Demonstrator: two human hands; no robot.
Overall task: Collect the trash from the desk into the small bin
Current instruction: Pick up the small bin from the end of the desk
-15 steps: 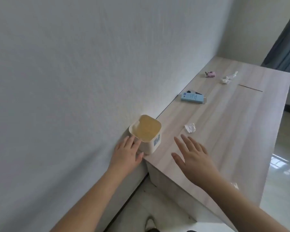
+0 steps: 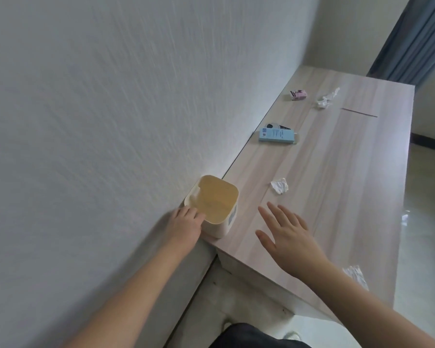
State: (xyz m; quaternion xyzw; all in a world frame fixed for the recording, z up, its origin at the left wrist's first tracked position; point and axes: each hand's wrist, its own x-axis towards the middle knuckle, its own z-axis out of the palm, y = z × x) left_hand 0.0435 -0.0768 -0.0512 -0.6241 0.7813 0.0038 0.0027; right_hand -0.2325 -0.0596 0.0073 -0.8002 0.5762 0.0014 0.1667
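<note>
Left hand [image 2: 183,228] grips the near wall of the small cream square plastic bin [image 2: 215,205] at the pale wood desk [image 2: 337,187] corner, right hand [image 2: 286,237] hovers spread flat beside bin, crumpled white paper scrap [image 2: 279,185] just beyond bin, light-blue box [image 2: 276,135] farther.

A pale, finely textured wall [image 2: 106,101] runs along the left of a long light woodgrain desk [image 2: 342,177]. Grey-blue curtains [image 2: 419,38] hang beyond (top right), and the glossy pale floor tiles [image 2: 427,222] catch daylight.
</note>
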